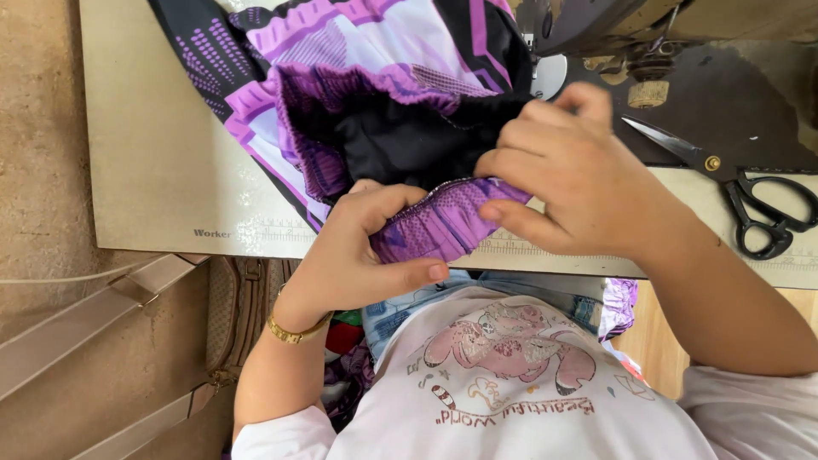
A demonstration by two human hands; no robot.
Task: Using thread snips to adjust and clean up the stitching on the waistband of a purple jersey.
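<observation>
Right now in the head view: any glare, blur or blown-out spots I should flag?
Head view: even daylight with soft shadows; mild glare on the pale table near its printed ruler; both hands, left hand and right hand, and the purple fabric are sharp; the black scissors stay crisp; the sewing machine at top is dark and cropped; wide-angle stretch at the edges.

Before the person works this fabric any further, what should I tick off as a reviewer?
1. Left hand pinches the gathered purple edge: ok.
2. Right hand grips the purple and black fabric from the other side: ok.
3. Scissors lie on the table, apart from both hands: ok.
4. Sewing machine needle clear of the fingers: cannot tell, needle hidden.
5. Fabric free of the machine: cannot tell.
</observation>
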